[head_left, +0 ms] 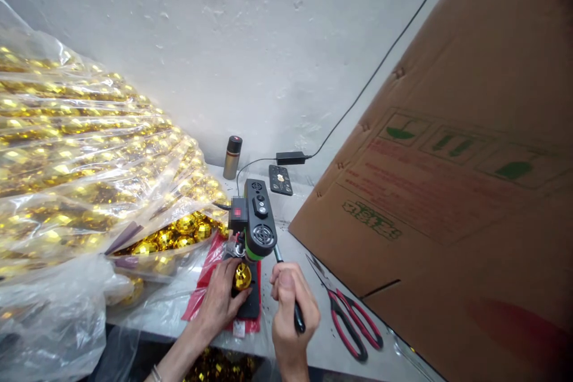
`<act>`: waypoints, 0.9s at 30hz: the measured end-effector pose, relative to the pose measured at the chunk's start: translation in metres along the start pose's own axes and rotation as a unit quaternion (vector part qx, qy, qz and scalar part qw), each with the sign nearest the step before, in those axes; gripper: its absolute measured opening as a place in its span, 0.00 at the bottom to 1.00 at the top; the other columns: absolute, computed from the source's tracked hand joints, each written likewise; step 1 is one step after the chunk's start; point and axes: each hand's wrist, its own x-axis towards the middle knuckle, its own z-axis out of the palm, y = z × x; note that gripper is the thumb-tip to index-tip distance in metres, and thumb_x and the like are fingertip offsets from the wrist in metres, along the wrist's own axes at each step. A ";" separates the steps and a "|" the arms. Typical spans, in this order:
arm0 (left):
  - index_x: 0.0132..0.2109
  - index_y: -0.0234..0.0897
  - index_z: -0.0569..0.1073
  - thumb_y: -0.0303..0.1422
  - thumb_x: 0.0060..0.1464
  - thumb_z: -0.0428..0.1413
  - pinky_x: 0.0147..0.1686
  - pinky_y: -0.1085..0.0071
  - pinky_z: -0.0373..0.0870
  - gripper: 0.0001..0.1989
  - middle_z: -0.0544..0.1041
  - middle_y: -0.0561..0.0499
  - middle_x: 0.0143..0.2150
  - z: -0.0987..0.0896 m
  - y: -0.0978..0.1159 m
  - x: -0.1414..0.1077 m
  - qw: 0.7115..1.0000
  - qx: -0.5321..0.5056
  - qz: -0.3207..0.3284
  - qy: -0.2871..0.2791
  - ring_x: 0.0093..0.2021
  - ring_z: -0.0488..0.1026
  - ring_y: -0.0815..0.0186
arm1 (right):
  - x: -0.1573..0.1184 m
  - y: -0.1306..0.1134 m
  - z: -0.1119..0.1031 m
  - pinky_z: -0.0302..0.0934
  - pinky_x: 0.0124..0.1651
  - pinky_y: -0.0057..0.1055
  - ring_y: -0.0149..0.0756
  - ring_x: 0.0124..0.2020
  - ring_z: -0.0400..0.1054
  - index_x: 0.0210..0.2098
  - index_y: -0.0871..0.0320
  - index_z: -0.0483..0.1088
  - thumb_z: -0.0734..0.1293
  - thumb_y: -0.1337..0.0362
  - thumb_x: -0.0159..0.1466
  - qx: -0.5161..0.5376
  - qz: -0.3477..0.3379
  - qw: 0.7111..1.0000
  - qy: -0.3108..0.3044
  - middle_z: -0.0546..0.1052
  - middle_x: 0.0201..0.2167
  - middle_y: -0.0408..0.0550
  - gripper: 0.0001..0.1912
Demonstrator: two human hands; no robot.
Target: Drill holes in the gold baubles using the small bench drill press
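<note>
Your left hand (pixel 219 293) has its fingers around the gold ball (pixel 243 276), by the black machine's (pixel 260 218) near end. Your right hand (pixel 294 298) holds the black handle (pixel 299 319) beside the machine. Loose left fingers could let the ball roll away.

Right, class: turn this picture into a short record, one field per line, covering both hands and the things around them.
Left hand: fingers and thumb around a gold ball
Right hand: gripping a black-handled lever
Centre: black machine above the ball
Left side: clear plastic bag full of gold balls
Right side: cardboard box
Between right hand and box: red-and-black scissors
Behind machine: dark phone, black-capped bottle
</note>
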 end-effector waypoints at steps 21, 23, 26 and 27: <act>0.57 0.39 0.75 0.32 0.50 0.64 0.54 0.49 0.74 0.25 0.81 0.42 0.53 0.001 0.002 0.008 0.996 0.006 -0.059 -0.060 0.53 0.78 0.48 | -0.047 0.036 0.008 0.59 0.31 0.30 0.31 0.27 0.66 0.28 0.54 0.62 0.57 0.68 0.75 -0.004 -0.007 0.998 0.060 0.69 0.26 0.41 0.18; 0.57 0.39 0.75 0.31 0.50 0.64 0.54 0.49 0.74 0.25 0.82 0.42 0.53 0.001 0.003 0.008 0.996 0.003 -0.063 -0.062 0.53 0.78 0.48 | -0.047 0.036 0.010 0.59 0.31 0.30 0.30 0.27 0.65 0.28 0.54 0.62 0.57 0.68 0.76 0.010 -0.011 0.997 0.072 0.69 0.26 0.41 0.18; 0.57 0.39 0.75 0.31 0.50 0.64 0.55 0.50 0.74 0.25 0.82 0.42 0.52 0.000 0.005 0.009 0.996 0.001 -0.065 -0.066 0.54 0.77 0.47 | -0.047 0.036 0.012 0.58 0.31 0.30 0.30 0.27 0.65 0.28 0.54 0.62 0.57 0.67 0.76 0.024 -0.012 0.996 0.083 0.69 0.27 0.41 0.18; 0.57 0.39 0.75 0.31 0.50 0.64 0.55 0.50 0.74 0.25 0.82 0.42 0.52 0.000 0.005 0.009 0.996 0.000 -0.065 -0.066 0.54 0.77 0.47 | -0.047 0.036 0.012 0.58 0.31 0.30 0.30 0.27 0.65 0.28 0.54 0.62 0.58 0.67 0.76 0.025 -0.010 0.996 0.085 0.69 0.27 0.41 0.18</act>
